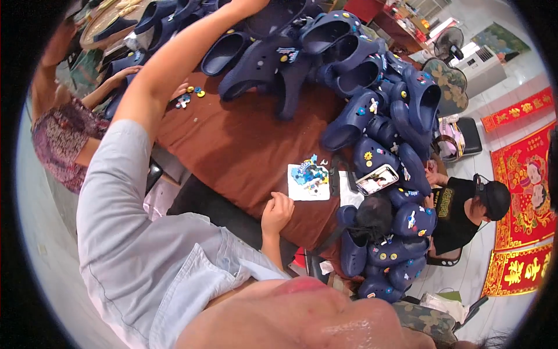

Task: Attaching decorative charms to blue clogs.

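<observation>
Though showing charms (368, 156) on many navy clogs (343, 131) heaped across desk (250, 163), looks unfinished, with loose charms (314, 174) on white tray (297, 195) near empty, loosely curled right hand (278, 213) and indeterminable grip in left hand (251, 4).

Beyond the right hand (277, 212) are one phone (378, 179), one fan (449, 43) and over twenty clogs (349, 120); farther off, three red banners (523, 189)

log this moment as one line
left hand: mostly cut off, near navy clogs | right hand: fingers curled, beside white tray with colourful charms
</observation>
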`<state>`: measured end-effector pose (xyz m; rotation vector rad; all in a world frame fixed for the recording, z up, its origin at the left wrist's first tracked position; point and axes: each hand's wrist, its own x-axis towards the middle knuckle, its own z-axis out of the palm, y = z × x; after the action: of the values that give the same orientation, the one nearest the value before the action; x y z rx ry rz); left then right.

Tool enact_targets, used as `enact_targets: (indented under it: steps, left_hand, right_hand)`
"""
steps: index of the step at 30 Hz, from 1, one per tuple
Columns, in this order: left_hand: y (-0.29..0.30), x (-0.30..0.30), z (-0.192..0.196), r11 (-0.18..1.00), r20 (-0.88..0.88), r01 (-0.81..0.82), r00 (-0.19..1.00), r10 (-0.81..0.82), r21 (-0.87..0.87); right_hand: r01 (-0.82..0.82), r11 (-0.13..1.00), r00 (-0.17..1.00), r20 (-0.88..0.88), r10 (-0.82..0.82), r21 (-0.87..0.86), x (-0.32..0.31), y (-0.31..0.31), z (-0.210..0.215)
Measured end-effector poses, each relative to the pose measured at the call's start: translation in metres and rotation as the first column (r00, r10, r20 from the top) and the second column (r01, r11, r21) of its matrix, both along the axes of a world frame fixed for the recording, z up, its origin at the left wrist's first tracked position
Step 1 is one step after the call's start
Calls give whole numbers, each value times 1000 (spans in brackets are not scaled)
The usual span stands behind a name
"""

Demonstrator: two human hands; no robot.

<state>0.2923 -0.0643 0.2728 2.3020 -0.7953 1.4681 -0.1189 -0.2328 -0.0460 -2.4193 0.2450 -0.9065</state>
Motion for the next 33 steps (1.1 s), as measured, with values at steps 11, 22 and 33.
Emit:
enact_targets:
  steps: [11,22,33]
  left_hand:
    - [-81,137,5,969,-111,-109,985,136,220]
    - [-87,176,-49,939,-308,-62,936,173,339]
    - [-93,155,-30,902,-406,-32,886,225,430]
  right_hand:
    - [36,999,995,-96,-40,-38,-5,9,10]
    - [27,998,992,-124,-33,-48,-1,7,12]
    - [4,1000,995,-96,-7,-25,-4,8,8]
